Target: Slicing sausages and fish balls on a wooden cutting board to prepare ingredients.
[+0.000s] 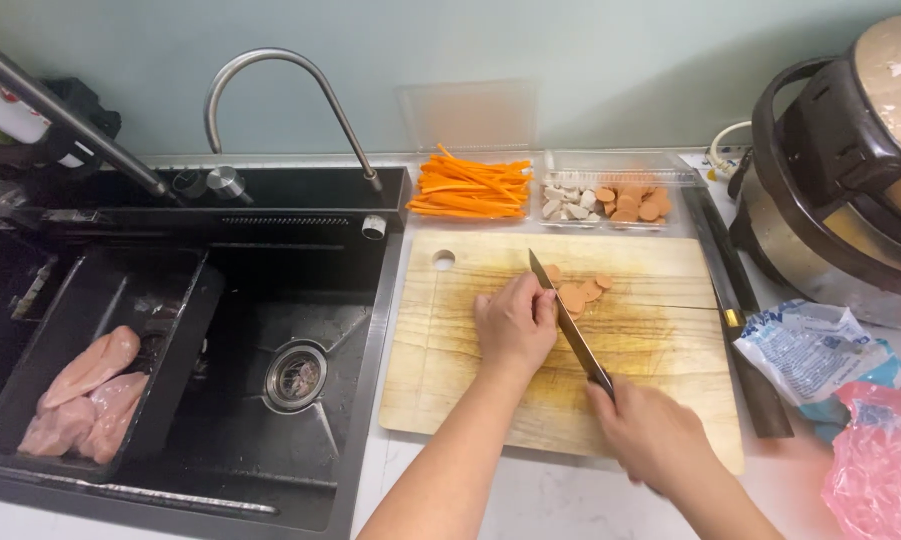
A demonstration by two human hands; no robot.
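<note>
Cutting board (660, 390) right of sink (270, 340); two food trays (615, 165) behind board; cooker (840, 170) at right; knife (568, 322) on board.

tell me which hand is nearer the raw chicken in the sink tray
Left. The left hand rests on the cutting board, closer to the raw chicken; the right hand grips the knife farther right.

Soft, even indoor light, faint shadows, mild glare on the faucet (270, 75), edges slightly distorted.

Raw chicken (85, 393) lay in a black tray (185, 340) in the sink (355, 400). Carrot sticks (470, 187) sat by the wall, a big cooker (840, 170) nearby.
</note>
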